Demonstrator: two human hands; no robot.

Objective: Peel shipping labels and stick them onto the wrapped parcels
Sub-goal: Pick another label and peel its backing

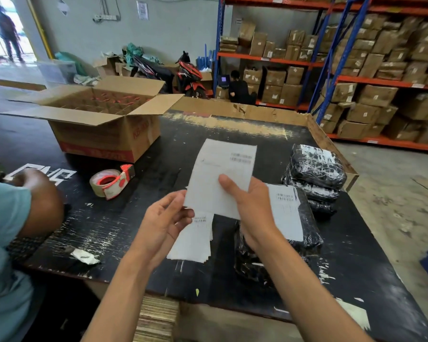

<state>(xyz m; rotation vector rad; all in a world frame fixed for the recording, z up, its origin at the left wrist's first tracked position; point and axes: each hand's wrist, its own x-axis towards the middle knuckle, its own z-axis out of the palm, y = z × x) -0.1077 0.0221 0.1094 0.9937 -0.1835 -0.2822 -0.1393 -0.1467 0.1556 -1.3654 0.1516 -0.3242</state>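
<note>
I hold a white shipping label sheet point(220, 176) up over the black table point(134, 218). My right hand point(250, 206) grips its lower right part, thumb on the front. My left hand point(166, 218) pinches the lower left corner with its fingertips. Below the hands lies a small stack of labels point(195, 243) on the table. Under my right wrist sits a black wrapped parcel point(307, 233) with a white label point(286, 211) stuck on top. A pile of black wrapped parcels point(315, 174) stands further right.
A red tape dispenser point(111, 181) lies left of the labels. An open cardboard box point(101, 119) stands at the back left. Another person's arm and teal sleeve point(15, 211) rest on the left edge. Crumpled backing paper point(84, 256) lies near the front. Shelves of boxes point(368, 70) stand behind.
</note>
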